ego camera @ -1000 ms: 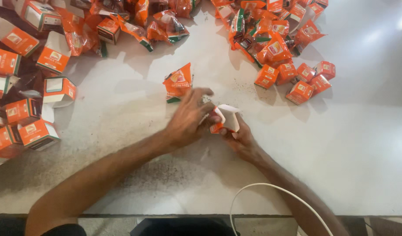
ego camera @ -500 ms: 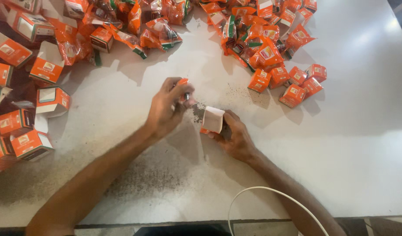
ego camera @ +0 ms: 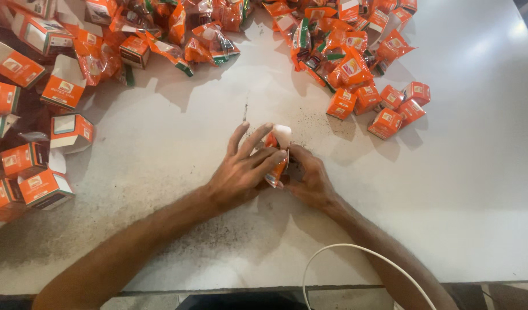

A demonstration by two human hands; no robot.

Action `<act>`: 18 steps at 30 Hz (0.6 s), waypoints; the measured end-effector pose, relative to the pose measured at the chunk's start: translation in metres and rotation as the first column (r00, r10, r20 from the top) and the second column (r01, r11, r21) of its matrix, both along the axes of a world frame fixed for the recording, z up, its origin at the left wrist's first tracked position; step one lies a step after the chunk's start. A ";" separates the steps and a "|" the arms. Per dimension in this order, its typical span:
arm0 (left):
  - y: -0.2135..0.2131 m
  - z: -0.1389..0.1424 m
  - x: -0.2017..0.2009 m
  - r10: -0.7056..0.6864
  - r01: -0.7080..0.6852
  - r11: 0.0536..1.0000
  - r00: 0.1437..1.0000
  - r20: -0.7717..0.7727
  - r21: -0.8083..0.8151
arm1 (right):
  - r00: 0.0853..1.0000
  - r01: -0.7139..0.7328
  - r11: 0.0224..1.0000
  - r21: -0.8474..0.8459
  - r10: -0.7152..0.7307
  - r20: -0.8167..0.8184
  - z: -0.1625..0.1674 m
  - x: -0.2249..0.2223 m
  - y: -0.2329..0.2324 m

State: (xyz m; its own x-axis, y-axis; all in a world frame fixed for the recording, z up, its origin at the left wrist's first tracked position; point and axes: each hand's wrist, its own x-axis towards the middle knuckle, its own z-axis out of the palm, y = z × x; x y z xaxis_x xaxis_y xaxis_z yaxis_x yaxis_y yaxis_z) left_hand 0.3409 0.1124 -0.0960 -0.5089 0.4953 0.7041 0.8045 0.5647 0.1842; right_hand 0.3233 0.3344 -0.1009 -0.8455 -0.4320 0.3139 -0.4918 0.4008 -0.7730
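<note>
The table point(ego camera: 465, 189) looks smooth and matt white, gritty with dark specks mid-way. Boxes point(ego camera: 384, 123) – matt card. Pouches point(ego camera: 215, 43) – glossy, crinkled film. The cable point(ego camera: 356, 248) looks like smooth plastic.

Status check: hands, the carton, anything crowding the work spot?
Left hand and right hand both closed on one small orange carton, white flap up. Closed cartons and pouches lie apart; table around bare.

a single camera is sitting on the person's head and looking almost straight down at the white table point(ego camera: 459, 189), facing away from the body. it is hanging close above the left hand point(ego camera: 241, 172) and right hand point(ego camera: 310, 178), both forearms entering from the bottom edge. there is no second view sharing the scene.
</note>
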 end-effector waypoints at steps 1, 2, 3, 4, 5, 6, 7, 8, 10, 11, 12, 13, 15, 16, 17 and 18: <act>-0.001 0.002 0.002 -0.021 0.021 1.000 0.998 0.054 -0.001 | 1.000 -0.002 1.000 0.004 0.002 -0.008 0.000 0.000 0.000; 0.000 0.004 0.004 -0.043 0.043 0.999 0.993 0.109 0.000 | 1.000 -0.002 1.000 0.009 0.003 -0.016 0.000 0.001 0.000; 0.000 0.005 0.005 -0.008 0.011 1.000 0.994 0.112 -0.029 | 0.999 -0.010 1.000 0.017 0.011 -0.033 0.001 0.002 0.000; 0.002 0.007 0.005 0.028 -0.021 0.998 0.993 0.113 -0.059 | 0.998 -0.017 1.000 0.024 0.019 -0.052 0.001 0.003 -0.001; 0.004 0.009 0.005 0.065 -0.055 0.994 0.992 0.113 -0.090 | 0.997 -0.026 0.999 0.031 0.028 -0.070 0.002 0.004 -0.002; 0.007 0.010 0.005 0.059 -0.052 0.997 0.990 0.124 -0.063 | 0.990 -0.037 0.998 0.045 0.043 -0.136 0.002 0.006 -0.004; 0.011 0.010 0.004 0.054 -0.049 0.998 0.990 0.132 -0.035 | 0.977 -0.048 0.997 0.060 0.060 -0.205 0.002 0.006 -0.006; 0.012 0.011 0.003 0.047 -0.047 0.999 0.989 0.138 -0.006 | 0.959 -0.058 0.995 0.079 0.078 -0.273 0.003 0.007 -0.007; 0.013 0.011 0.002 0.071 -0.068 0.997 0.986 0.148 -0.031 | 0.970 -0.047 0.996 0.070 0.062 -0.235 0.005 0.010 -0.008; 0.012 0.010 0.001 0.085 -0.080 0.996 0.985 0.150 -0.044 | 0.975 -0.043 0.997 0.064 0.056 -0.217 0.006 0.010 -0.009; 0.011 0.009 0.001 0.045 -0.047 0.999 0.972 0.230 0.006 | 0.983 -0.041 0.998 0.057 0.050 -0.176 0.008 0.011 -0.009; 0.007 0.007 0.000 0.000 -0.018 0.998 0.953 0.303 0.058 | 0.989 -0.038 0.998 0.050 0.045 -0.139 0.008 0.011 -0.009; 0.005 0.004 -0.003 -0.062 -0.098 0.962 0.830 0.554 0.255 | 0.994 -0.023 0.998 0.066 0.030 -0.103 0.009 0.009 -0.008; 0.006 0.001 -0.005 -0.105 -0.231 0.904 0.694 0.713 0.359 | 0.995 -0.014 0.996 0.084 0.023 -0.098 0.009 0.009 -0.007; 0.009 -0.001 -0.007 -0.178 -0.382 0.824 0.528 0.830 0.419 | 0.996 -0.009 0.995 0.103 0.019 -0.092 0.008 0.009 -0.007; 0.011 -0.003 -0.010 -0.119 -0.363 0.850 0.573 0.811 0.382 | 0.994 -0.010 0.995 0.103 0.021 -0.104 0.006 0.008 -0.007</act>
